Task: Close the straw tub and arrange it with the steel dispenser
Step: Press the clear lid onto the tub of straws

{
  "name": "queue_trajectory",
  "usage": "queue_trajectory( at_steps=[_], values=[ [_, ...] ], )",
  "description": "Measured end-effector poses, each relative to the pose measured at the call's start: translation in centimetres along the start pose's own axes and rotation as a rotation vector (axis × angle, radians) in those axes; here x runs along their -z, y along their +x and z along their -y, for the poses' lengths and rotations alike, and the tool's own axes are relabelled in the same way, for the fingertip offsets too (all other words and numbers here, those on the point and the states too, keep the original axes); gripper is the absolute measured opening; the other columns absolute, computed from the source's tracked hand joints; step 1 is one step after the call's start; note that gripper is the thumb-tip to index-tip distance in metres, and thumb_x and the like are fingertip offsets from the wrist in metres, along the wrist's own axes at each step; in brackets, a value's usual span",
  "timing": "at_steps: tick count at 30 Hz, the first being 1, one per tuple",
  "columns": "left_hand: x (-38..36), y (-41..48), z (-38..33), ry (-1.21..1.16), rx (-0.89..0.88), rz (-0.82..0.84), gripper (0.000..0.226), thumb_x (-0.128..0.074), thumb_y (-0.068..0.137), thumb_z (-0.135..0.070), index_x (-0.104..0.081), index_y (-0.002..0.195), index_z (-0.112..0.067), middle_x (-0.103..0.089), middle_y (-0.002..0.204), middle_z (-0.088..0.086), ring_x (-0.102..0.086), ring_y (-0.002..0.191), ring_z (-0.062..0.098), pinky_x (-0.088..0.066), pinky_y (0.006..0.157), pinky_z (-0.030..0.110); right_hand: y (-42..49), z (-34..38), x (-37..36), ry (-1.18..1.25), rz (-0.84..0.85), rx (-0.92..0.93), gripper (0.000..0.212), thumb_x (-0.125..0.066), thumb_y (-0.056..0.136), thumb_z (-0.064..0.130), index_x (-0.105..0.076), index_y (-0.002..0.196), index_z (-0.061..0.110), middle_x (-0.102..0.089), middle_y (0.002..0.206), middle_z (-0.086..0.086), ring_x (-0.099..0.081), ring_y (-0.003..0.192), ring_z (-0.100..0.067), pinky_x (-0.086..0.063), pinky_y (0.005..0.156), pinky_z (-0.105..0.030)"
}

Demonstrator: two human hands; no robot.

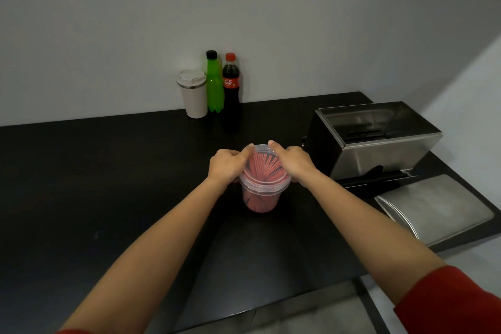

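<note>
Left of the one steel dispenser (374,141), on the black table (108,171), stands one clear tub (262,192) of red straws. The left hand (226,164) and right hand (294,161) press its lid (267,168), thumbs on top. Behind the tub stand two bottles (231,84) and one cup (193,93).

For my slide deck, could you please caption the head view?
Both hands, left hand and right hand, press the lid onto the straw tub beside the steel dispenser.
</note>
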State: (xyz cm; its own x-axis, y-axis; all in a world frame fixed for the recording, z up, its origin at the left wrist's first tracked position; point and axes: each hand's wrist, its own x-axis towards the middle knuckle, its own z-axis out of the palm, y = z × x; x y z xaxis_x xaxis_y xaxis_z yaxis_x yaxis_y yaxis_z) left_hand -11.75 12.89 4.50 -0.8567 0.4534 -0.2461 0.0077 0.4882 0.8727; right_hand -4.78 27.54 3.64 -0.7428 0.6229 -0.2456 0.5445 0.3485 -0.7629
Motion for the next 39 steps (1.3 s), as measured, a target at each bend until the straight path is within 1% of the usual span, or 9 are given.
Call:
queue_trajectory(
  at_steps=[4, 7, 12, 17, 21, 24, 27, 30, 39],
  values=[
    [-0.4, 0.3, 0.2, -0.102, 0.050, 0.002, 0.045, -0.059, 0.083, -0.054, -0.070, 0.083, -0.011, -0.057, 0.056, -0.001, -0.054, 0.050, 0.012, -0.041, 0.047, 0.023, 0.5, -0.5, -0.3, 0.039, -0.014, -0.051, 0.072, -0.045, 0.084, 0.066, -0.054, 0.121, 0.005, -0.067, 0.103, -0.011, -0.065, 0.091, -0.022, -0.050, 0.077, -0.033],
    [-0.8, 0.3, 0.4, -0.158, 0.058, -0.008, 0.040, -0.060, 0.084, -0.050, -0.070, 0.085, -0.012, -0.059, 0.060, -0.001, -0.056, 0.053, 0.012, -0.042, 0.051, 0.025, 0.8, -0.6, -0.6, 0.076, -0.023, -0.075, 0.078, -0.047, 0.083, 0.066, -0.045, 0.133, 0.006, -0.062, 0.117, -0.012, -0.061, 0.102, -0.024, -0.048, 0.082, -0.034],
    [-1.2, 0.5, 0.6, -0.236, 0.079, -0.025, 0.031, -0.063, 0.084, -0.045, -0.069, 0.086, -0.015, -0.070, 0.088, 0.005, -0.066, 0.082, 0.019, -0.049, 0.069, 0.030, 1.1, -0.9, -0.8, 0.090, -0.032, -0.079, 0.066, -0.049, 0.080, 0.067, -0.055, 0.116, 0.012, -0.065, 0.096, -0.004, -0.063, 0.087, -0.019, -0.051, 0.076, -0.034],
    [-0.9, 0.1, 0.3, -0.195, 0.064, -0.032, 0.032, -0.060, 0.085, -0.047, -0.068, 0.082, -0.017, -0.066, 0.072, 0.000, -0.063, 0.066, 0.013, -0.044, 0.056, 0.025, 0.8, -1.0, -1.2, 0.023, -0.149, -0.031, 0.047, -0.049, 0.083, 0.063, -0.058, 0.084, 0.017, -0.064, 0.075, 0.000, -0.062, 0.069, -0.014, -0.047, 0.062, -0.030],
    [-0.8, -0.5, 0.5, -0.197, 0.055, -0.058, 0.022, -0.059, 0.085, -0.047, -0.059, 0.078, -0.026, -0.065, 0.081, 0.001, -0.063, 0.071, 0.014, -0.043, 0.052, 0.024, 0.2, -0.8, -0.7, -0.009, -0.207, -0.009, 0.043, -0.048, 0.085, 0.060, -0.055, 0.096, 0.019, -0.061, 0.080, 0.002, -0.060, 0.074, -0.013, -0.042, 0.061, -0.029],
    [-0.9, -1.4, 1.1, -0.117, -0.024, -0.087, 0.030, -0.060, 0.083, -0.048, -0.058, 0.101, -0.023, -0.064, 0.086, -0.001, -0.063, 0.068, 0.012, -0.045, 0.045, 0.021, -0.4, -0.7, -0.7, -0.054, -0.244, 0.009, 0.045, -0.045, 0.084, 0.062, -0.052, 0.100, 0.021, -0.057, 0.080, 0.005, -0.057, 0.073, -0.011, -0.040, 0.059, -0.030],
    [-1.2, -2.3, 1.4, -0.045, -0.124, -0.154, 0.041, -0.063, 0.082, -0.047, -0.056, 0.110, -0.018, -0.064, 0.088, -0.001, -0.067, 0.072, 0.015, -0.057, 0.059, 0.034, -1.1, -0.5, -1.4, -0.154, -0.267, 0.022, 0.049, -0.041, 0.083, 0.065, -0.050, 0.103, 0.021, -0.058, 0.087, 0.004, -0.056, 0.074, -0.013, -0.036, 0.057, -0.029],
    [-1.4, -2.7, 1.4, -0.024, -0.159, -0.181, 0.044, -0.063, 0.084, -0.044, -0.057, 0.116, -0.014, -0.064, 0.102, 0.005, -0.068, 0.080, 0.023, -0.058, 0.073, 0.045, -1.4, -0.3, -1.6, -0.209, -0.286, 0.064, 0.050, -0.039, 0.086, 0.063, -0.051, 0.108, 0.020, -0.059, 0.094, -0.001, -0.057, 0.079, -0.016, -0.038, 0.060, -0.031],
    [-1.9, -2.7, 2.1, -0.131, -0.183, -0.222, 0.039, -0.066, 0.084, -0.039, -0.061, 0.112, -0.013, -0.065, 0.106, 0.007, -0.066, 0.089, 0.012, -0.057, 0.078, 0.033, -1.4, -0.3, -1.7, -0.134, -0.310, 0.110, 0.042, -0.039, 0.091, 0.057, -0.054, 0.098, 0.018, -0.063, 0.085, -0.004, -0.062, 0.075, -0.019, -0.047, 0.060, -0.033]
  ],
)
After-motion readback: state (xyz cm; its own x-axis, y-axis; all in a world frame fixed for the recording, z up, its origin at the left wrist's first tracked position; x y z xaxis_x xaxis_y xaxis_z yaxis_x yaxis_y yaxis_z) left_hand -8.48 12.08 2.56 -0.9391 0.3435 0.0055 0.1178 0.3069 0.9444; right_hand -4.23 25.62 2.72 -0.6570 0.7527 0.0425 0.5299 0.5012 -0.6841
